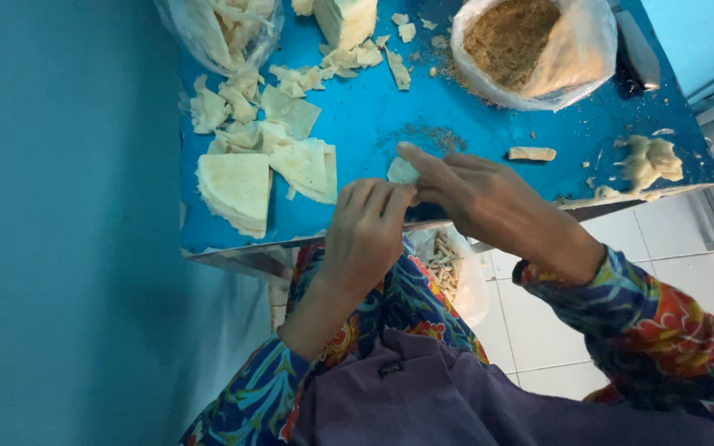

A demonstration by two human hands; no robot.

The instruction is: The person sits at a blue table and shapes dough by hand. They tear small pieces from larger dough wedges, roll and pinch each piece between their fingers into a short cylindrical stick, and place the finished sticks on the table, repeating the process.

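Note:
My left hand (pixel 365 235) and my right hand (pixel 477 198) meet at the near edge of a blue table (pixel 373 116). Together they pinch a small pale pastry sheet (pixel 402 171), which is folded between the fingertips; most of it is hidden by the fingers. A stack of triangular pastry sheets (pixel 237 188) lies left of my left hand. One finished rolled piece (pixel 532 154) lies on the table beyond my right hand. A clear bag of brown crumbly filling (pixel 522 45) stands open at the far side.
Torn pastry scraps (pixel 291 83) litter the far left. A lump of pale paste (pixel 650 161) sits at the table's right edge. A bag of finished rolls (pixel 444 264) hangs below the table edge, above a white tiled floor (pixel 539 330). A blue wall (pixel 59 223) is on the left.

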